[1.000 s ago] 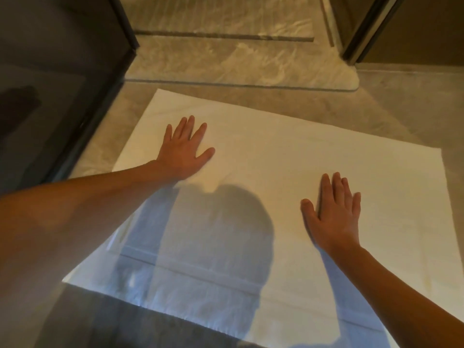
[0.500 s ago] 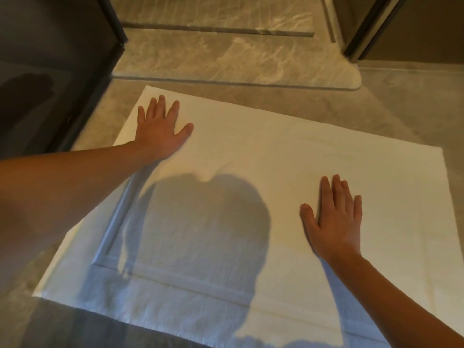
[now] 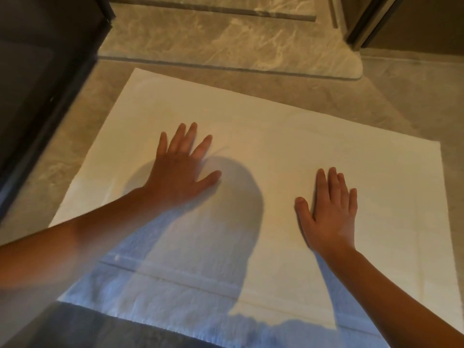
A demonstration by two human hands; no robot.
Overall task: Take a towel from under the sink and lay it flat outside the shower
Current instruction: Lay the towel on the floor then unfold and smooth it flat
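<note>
- Towel (image 3: 326,136): one in the head view, white and rectangular. It lies spread out flat on the tiled floor (image 3: 414,96).
- The towel's far edge runs just short of the one raised marble step (image 3: 226,38), with a strip of bare floor between them. Its left far corner is near the dark panel (image 3: 37,71) that lines the floor's left edge.
- Two bare hands are in view, and both rest palm down on the towel.
- The left hand (image 3: 178,177) lies near the towel's middle, toward its left side. Its fingers are straight and fanned wide with the thumb stuck out to the right, and it holds nothing. Its outline is somewhat blurred.
- The right hand (image 3: 331,214) lies toward the towel's right side, well apart from the left. Its four fingers are straight and close together with the thumb out to the left, and it also holds nothing.
- One rounded shadow (image 3: 226,222) falls across the towel's near half between the two forearms.
- One woven band (image 3: 175,275) runs parallel to the towel's near edge.
- One dark upright frame (image 3: 371,21) stands at the floor's far right corner, beside the end of the step.
</note>
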